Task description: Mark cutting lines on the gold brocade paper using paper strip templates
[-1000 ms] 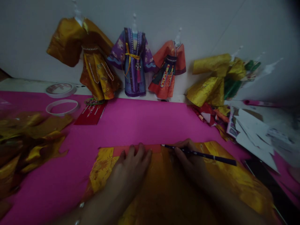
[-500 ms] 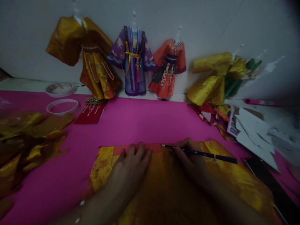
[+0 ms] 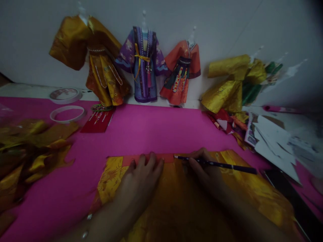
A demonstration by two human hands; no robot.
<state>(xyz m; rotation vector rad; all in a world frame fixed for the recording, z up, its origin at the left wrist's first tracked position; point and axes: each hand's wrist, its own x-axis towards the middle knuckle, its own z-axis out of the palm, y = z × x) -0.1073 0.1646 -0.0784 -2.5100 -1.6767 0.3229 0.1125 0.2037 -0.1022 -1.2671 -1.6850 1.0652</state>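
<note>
Left hand (image 3: 141, 176) lies flat, fingers spread, pinning the gold paper (image 3: 252, 191); right hand (image 3: 205, 171) pinches a pencil (image 3: 222, 165) at the paper's far red edge. Looks like marking's barely begun, no lines visible.

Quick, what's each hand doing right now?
Left hand: open, flat on the gold patterned paper sheet.
Right hand: closed, holding the dark dotted pencil, tip at the sheet's top edge.

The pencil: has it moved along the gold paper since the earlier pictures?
No. The pencil tip stays at the gold paper top edge.
</note>
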